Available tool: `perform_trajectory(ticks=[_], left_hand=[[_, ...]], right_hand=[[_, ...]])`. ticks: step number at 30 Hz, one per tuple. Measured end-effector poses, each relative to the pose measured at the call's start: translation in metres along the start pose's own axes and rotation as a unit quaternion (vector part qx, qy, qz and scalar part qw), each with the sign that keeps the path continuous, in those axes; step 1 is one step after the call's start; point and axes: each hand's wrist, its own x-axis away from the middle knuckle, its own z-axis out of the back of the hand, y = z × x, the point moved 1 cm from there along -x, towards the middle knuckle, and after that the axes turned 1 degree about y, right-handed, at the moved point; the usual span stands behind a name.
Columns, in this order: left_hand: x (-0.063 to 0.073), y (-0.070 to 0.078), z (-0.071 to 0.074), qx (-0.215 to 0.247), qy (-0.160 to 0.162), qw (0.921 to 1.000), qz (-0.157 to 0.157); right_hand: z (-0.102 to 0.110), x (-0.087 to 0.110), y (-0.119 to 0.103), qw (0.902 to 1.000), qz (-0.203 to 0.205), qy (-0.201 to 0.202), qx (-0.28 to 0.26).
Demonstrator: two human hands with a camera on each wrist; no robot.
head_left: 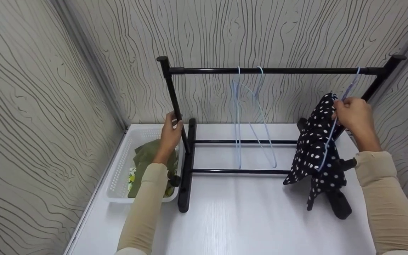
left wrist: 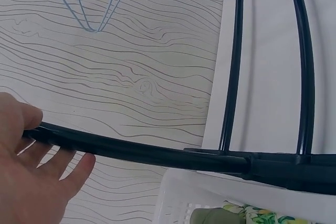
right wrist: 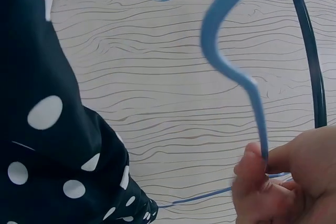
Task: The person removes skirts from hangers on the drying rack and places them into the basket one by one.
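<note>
A black garment with white polka dots [head_left: 315, 145] hangs on a light blue hanger [head_left: 351, 85] at the right end of a black clothes rack [head_left: 211, 71]. My right hand [head_left: 356, 113] pinches this hanger near its shoulder, beside the top of the garment. In the right wrist view, finger and thumb [right wrist: 278, 177] close on the blue wire, with the dotted cloth to the left. On the other side, my left hand [head_left: 171, 132] grips the rack's left post. The left wrist view shows the thumb and fingers [left wrist: 79, 174] on opposite sides of the post.
Two bare blue hangers [head_left: 239, 124] hang mid-rail. A white perforated basket [head_left: 117, 177] stands outside the rack's left foot, holding an olive green cloth [head_left: 145, 166] and a yellow-green patterned cloth [head_left: 131, 179]. Wood-patterned walls [head_left: 211, 32] enclose the white table [head_left: 225, 212] behind and at the sides.
</note>
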Motion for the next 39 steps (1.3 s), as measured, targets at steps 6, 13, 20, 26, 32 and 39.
perform_trajectory(ticks=[6,13,20,26,32,39], left_hand=[[0.0,-0.001,0.001,-0.01,0.004,0.9999,-0.001],[-0.001,-0.001,0.002,-0.012,0.002,0.9999,0.0],[-0.001,0.0,0.003,-0.019,-0.008,0.9998,0.006],[-0.002,0.0,0.004,-0.013,-0.007,0.9999,0.004],[-0.003,0.0,0.004,-0.009,0.001,0.9999,0.005],[-0.003,0.0,0.002,-0.012,0.0,0.9998,0.013]], right_hand=[[-0.004,-0.001,-0.003,0.9985,0.013,0.038,0.036],[-0.009,-0.004,-0.005,0.9978,0.018,0.046,0.045],[-0.013,-0.006,-0.002,0.995,0.035,0.073,0.058],[-0.014,-0.007,-0.006,0.9938,0.033,0.086,0.062],[-0.017,-0.007,-0.012,0.993,0.031,0.091,0.069],[-0.023,-0.004,-0.019,0.9945,0.026,0.086,0.053]])
